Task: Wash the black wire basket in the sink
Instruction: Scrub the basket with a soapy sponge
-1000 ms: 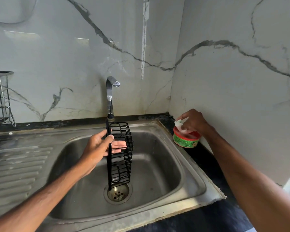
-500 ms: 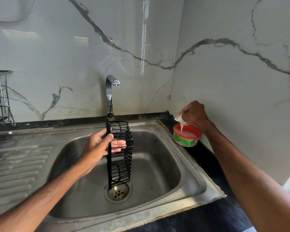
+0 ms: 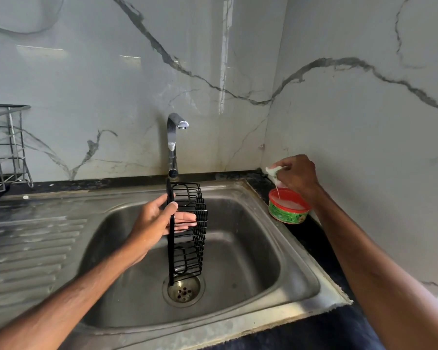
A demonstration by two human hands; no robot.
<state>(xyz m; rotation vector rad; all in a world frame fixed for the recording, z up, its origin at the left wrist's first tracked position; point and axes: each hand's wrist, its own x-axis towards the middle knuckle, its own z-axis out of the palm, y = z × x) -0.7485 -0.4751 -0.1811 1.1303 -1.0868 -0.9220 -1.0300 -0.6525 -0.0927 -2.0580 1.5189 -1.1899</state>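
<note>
View from a head camera, looking down at a stainless steel sink point(image 3: 253, 263) set in a dark counter point(image 3: 316, 243) in the corner of a white marble-patterned wall point(image 3: 111, 84).

The left hand point(image 3: 159, 221) reaches in from the lower left and holds the black wire basket point(image 3: 191, 236) over the middle of the basin. The basket is long and narrow and stands on end, its flat back bar toward the hand. The thumb lies across the front of that bar and the fingers wrap behind it, showing through the wires. The lower end of the basket is right over the round drain point(image 3: 183, 290); whether it touches the drain cannot be told. Its upper end is just in front of the base of the chrome faucet point(image 3: 173, 142), from which no water runs.

The right hand point(image 3: 297, 176) is well apart from the left, at the far right corner of the counter. Its curled fingers pinch a small white soapy pad point(image 3: 273, 173) just above an open tub point(image 3: 287, 210) with a red rim and green sides, holding whitish soap. A thin white strand hangs from the pad down to the tub.

A ridged drainboard point(image 3: 31, 248) lies left of the basin. A silver wire dish rack point(image 3: 5, 147) stands at the far left edge.
</note>
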